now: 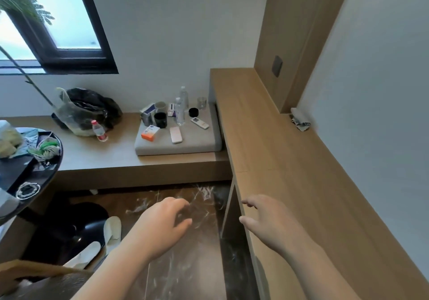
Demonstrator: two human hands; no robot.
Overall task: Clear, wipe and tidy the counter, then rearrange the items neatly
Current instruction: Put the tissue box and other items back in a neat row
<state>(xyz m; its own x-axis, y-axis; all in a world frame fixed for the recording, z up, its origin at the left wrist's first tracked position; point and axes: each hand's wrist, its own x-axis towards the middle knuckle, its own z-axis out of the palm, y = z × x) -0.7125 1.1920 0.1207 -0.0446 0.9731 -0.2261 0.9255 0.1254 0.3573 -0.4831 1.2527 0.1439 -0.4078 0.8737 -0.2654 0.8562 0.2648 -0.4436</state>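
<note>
head view: left hand and right hand loosely open, holding nothing, well apart from the grey cushion; orange box on it, print too blurred to read.

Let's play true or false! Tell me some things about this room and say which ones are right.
1. The left hand and the right hand hold nothing. True.
2. The orange box lies on the floor. False: it lies on the grey cushion.
3. A crumpled cloth lies on the long wooden counter, next to the wall. True.
4. The red-capped bottle stands on the cushion. False: it stands on the low bench, beside the plastic bag.
</note>
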